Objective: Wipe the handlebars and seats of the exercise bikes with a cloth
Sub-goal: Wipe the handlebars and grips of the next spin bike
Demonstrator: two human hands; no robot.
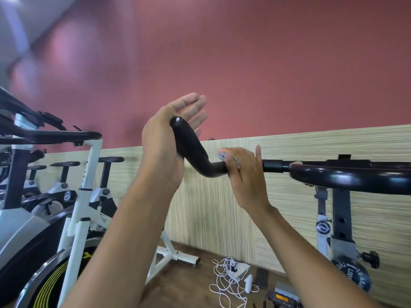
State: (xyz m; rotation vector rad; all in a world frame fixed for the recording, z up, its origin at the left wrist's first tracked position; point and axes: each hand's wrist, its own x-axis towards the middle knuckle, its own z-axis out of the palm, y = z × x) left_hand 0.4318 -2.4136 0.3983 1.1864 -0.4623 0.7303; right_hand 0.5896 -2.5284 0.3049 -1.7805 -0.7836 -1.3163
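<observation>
Head view has me right up at the handlebar (195, 150), and the thing to watch is how it runs: the black horn rises up and to the left to its rounded tip, then bends down into the straight crossbar heading off to the right. My left hand (164, 150) braces the horn near the tip, palm against it, fingers (193, 107) spread wide and straight, not curled round. My right hand (242, 174) sits just right of the bend, fingers (231, 152) wrapped over the bar and pressing the cloth (229, 157) onto it; only a patterned scrap of cloth peeks out on top. So the unwiped horn lies up and left of the cloth, and the right hand is the one to slide that way, following the curve, I reckon. My left palm sits right in that path and would need to give way. Open air around the horn, wall panel behind, neighbouring bikes (73, 196) well apart on the left.
</observation>
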